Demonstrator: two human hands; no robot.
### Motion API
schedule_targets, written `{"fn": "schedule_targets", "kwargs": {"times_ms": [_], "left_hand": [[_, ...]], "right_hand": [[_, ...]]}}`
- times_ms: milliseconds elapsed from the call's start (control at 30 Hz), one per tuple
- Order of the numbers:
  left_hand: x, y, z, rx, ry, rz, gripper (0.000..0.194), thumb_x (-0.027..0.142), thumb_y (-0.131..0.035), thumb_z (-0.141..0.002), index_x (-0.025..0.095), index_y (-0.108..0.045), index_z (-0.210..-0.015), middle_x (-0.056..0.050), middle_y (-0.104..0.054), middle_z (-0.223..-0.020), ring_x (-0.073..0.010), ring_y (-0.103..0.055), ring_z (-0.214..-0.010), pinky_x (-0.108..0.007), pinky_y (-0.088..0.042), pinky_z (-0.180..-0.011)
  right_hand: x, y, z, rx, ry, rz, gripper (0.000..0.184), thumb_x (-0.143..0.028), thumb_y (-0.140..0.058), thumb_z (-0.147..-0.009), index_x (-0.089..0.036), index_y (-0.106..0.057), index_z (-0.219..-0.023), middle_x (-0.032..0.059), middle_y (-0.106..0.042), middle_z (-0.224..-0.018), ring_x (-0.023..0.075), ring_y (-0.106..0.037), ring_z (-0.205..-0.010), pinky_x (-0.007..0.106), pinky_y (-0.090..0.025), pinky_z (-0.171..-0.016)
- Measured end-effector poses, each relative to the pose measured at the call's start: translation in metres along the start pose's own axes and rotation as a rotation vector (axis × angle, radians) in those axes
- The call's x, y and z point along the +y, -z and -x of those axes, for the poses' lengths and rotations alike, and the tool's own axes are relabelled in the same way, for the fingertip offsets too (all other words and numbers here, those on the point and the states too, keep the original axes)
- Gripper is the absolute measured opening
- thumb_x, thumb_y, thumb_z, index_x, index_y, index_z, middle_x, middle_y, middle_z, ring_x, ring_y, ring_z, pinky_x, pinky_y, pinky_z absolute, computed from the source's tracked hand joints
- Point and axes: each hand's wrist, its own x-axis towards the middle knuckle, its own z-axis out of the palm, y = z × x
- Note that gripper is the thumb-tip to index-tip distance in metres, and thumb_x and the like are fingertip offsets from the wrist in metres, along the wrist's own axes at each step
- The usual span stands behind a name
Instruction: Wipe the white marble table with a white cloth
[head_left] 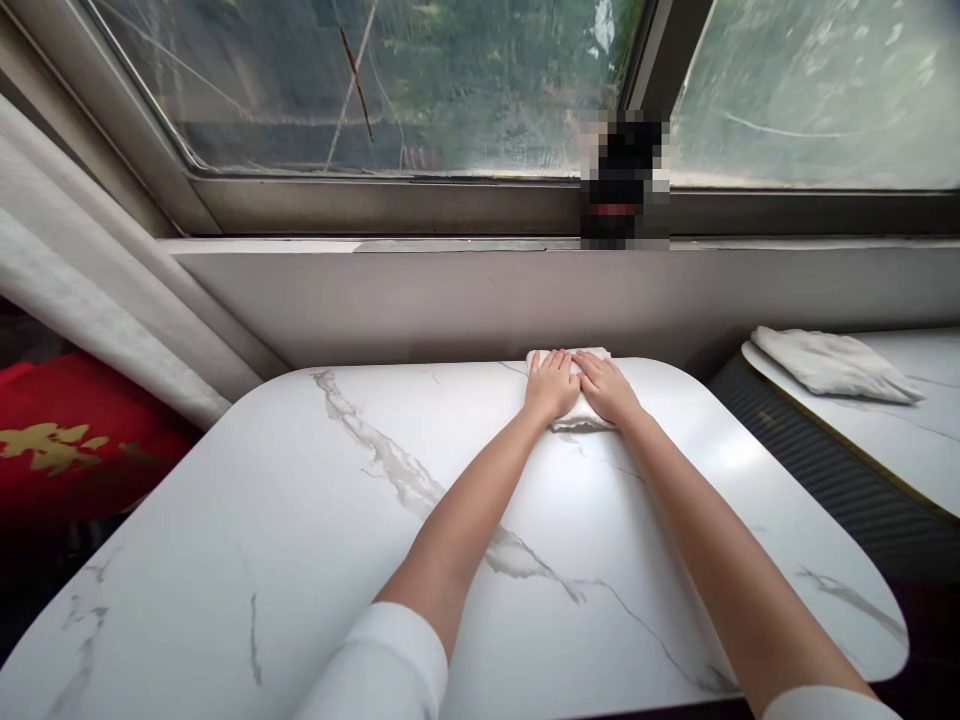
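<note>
Both of my hands lie flat on a folded white cloth (581,415) at the far edge of a white marbled table (300,540). My left hand (552,385) covers the cloth's left part, fingers stretched forward. Covering its right part, my right hand (606,385) has its fingers stretched out too and angled to the left. The two hands nearly touch at the thumbs. Some of the cloth shows beyond the fingertips and between the wrists; the rest is hidden under the palms.
A pale wall (412,300) and a window frame (375,208) rise behind the table. A white curtain (97,230) hangs at left above red fabric (82,430) with gold marks. At right, a second table (922,450) with a ribbed side bears a crumpled white cloth (832,365).
</note>
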Motion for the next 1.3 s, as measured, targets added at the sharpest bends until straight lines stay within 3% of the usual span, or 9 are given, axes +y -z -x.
{"fn": "schedule_targets", "kwargs": {"times_ms": [233, 400, 533, 767, 933, 1100, 1300], "left_hand": [[0.005, -0.001, 0.006, 0.003, 0.030, -0.018, 0.050, 0.024, -0.023, -0.092, 0.010, -0.036, -0.139, -0.006, -0.033, -0.147, -0.0154, -0.024, -0.136, -0.039, -0.007, -0.114], [0.019, 0.001, 0.031, 0.018, 0.044, -0.028, 0.051, 0.024, -0.023, -0.093, 0.006, -0.034, -0.139, -0.009, -0.033, -0.146, -0.0177, -0.023, -0.137, -0.041, -0.006, -0.114], [0.044, 0.006, 0.076, 0.023, -0.007, -0.041, 0.052, 0.026, -0.021, -0.093, 0.004, -0.034, -0.139, -0.012, -0.033, -0.146, -0.0203, -0.023, -0.137, -0.044, -0.005, -0.114], [0.104, 0.023, 0.170, -0.075, -0.235, -0.017, 0.057, 0.031, -0.019, -0.094, -0.002, -0.027, -0.140, -0.018, -0.024, -0.148, -0.0283, -0.012, -0.139, -0.051, -0.005, -0.113], [0.127, 0.035, 0.201, -0.131, -0.360, 0.039, 0.059, 0.034, -0.023, -0.094, -0.001, -0.024, -0.142, -0.021, -0.023, -0.148, -0.0321, -0.011, -0.138, -0.054, -0.008, -0.112], [0.127, 0.027, 0.185, -0.156, -0.366, 0.026, 0.060, 0.034, -0.022, -0.094, -0.002, -0.023, -0.142, -0.020, -0.022, -0.148, -0.0328, -0.012, -0.138, -0.055, -0.008, -0.112], [0.116, -0.002, 0.105, -0.104, -0.244, 0.015, 0.058, 0.030, -0.022, -0.092, 0.001, -0.026, -0.142, -0.014, -0.026, -0.149, -0.0265, -0.015, -0.139, -0.049, -0.003, -0.113]], "right_hand": [[-0.001, 0.002, 0.007, 0.001, 0.006, 0.001, 0.049, -0.025, -0.025, -0.090, -0.013, -0.044, -0.134, 0.0090, -0.042, -0.142, 0.0205, -0.033, -0.133, 0.043, -0.025, -0.109], [-0.008, 0.010, 0.032, -0.018, 0.054, 0.043, 0.050, -0.025, -0.023, -0.091, -0.011, -0.043, -0.135, 0.0104, -0.040, -0.143, 0.0208, -0.033, -0.133, 0.043, -0.026, -0.109], [-0.014, 0.023, 0.083, -0.026, 0.116, 0.058, 0.052, -0.027, -0.021, -0.092, -0.011, -0.038, -0.138, 0.0111, -0.038, -0.144, 0.0211, -0.030, -0.135, 0.044, -0.025, -0.110], [-0.029, 0.059, 0.213, 0.030, 0.146, 0.065, 0.056, -0.028, -0.022, -0.094, -0.023, -0.010, -0.148, 0.0055, -0.036, -0.146, 0.0220, -0.030, -0.135, 0.049, -0.028, -0.109], [-0.033, 0.074, 0.265, 0.038, 0.084, 0.039, 0.060, -0.028, -0.024, -0.093, -0.030, 0.001, -0.148, 0.0018, -0.028, -0.149, 0.0229, -0.029, -0.134, 0.052, -0.031, -0.107], [-0.021, 0.069, 0.245, -0.051, -0.074, -0.019, 0.054, -0.030, -0.019, -0.094, -0.032, -0.006, -0.147, -0.0010, -0.029, -0.149, 0.0198, -0.028, -0.135, 0.050, -0.030, -0.108], [0.019, 0.053, 0.161, -0.023, -0.125, 0.015, 0.052, -0.031, -0.019, -0.094, -0.022, -0.030, -0.143, 0.0034, -0.037, -0.145, 0.0187, -0.029, -0.135, 0.047, -0.026, -0.110]]}}
